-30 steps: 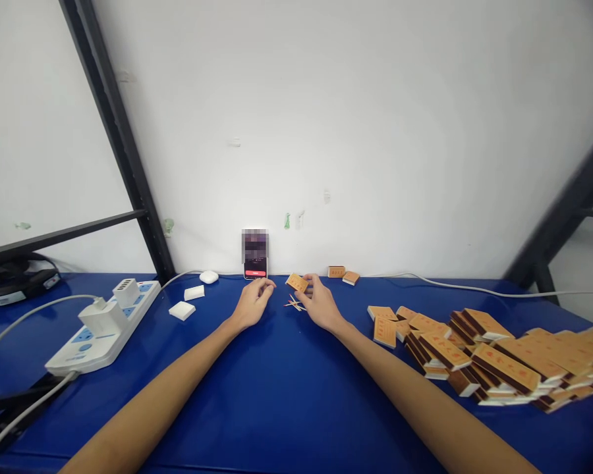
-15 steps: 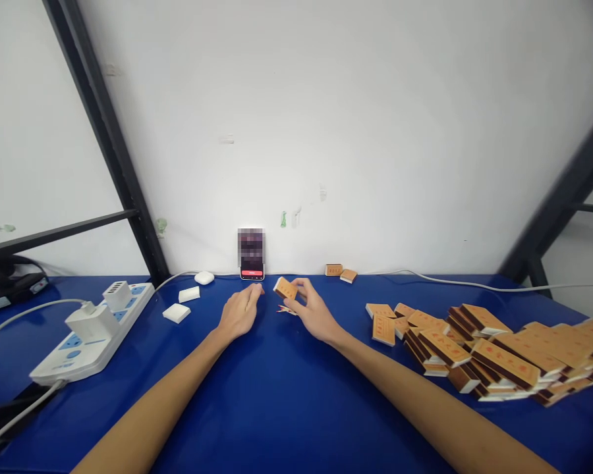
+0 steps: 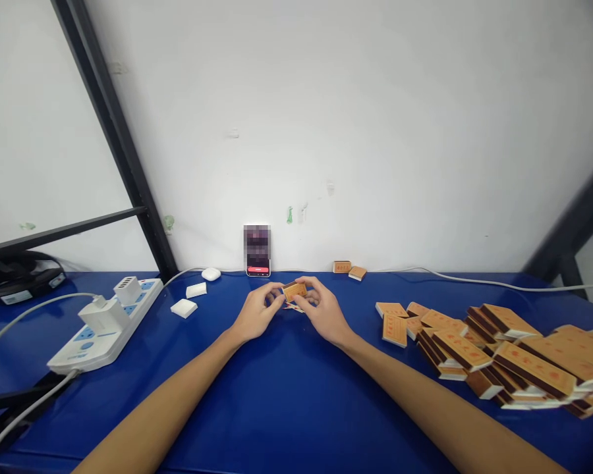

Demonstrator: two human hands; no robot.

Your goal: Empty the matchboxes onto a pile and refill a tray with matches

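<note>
Between my two hands, just above the blue table, is an orange matchbox (image 3: 295, 291) with its printed face towards me. My left hand (image 3: 257, 311) pinches its left end between thumb and fingers. At the other end my right hand (image 3: 325, 311) grips it with thumb and forefinger. A few loose matches (image 3: 293, 307) lie on the table just below the box, partly hidden by the fingers. Whether the box's tray is slid out cannot be made out.
To the right lies a heap of matchboxes (image 3: 524, 359). Two more matchboxes (image 3: 342, 266) are by the wall. A phone (image 3: 257, 250) leans on the wall. Left are small white blocks (image 3: 184, 308), a white case (image 3: 211, 274), a power strip (image 3: 89, 352) with cables and a black headset (image 3: 24, 276).
My left hand has moved right and closed on the matchbox, which my right hand held alone before. The box has turned more level. The camera view has shifted slightly.
</note>
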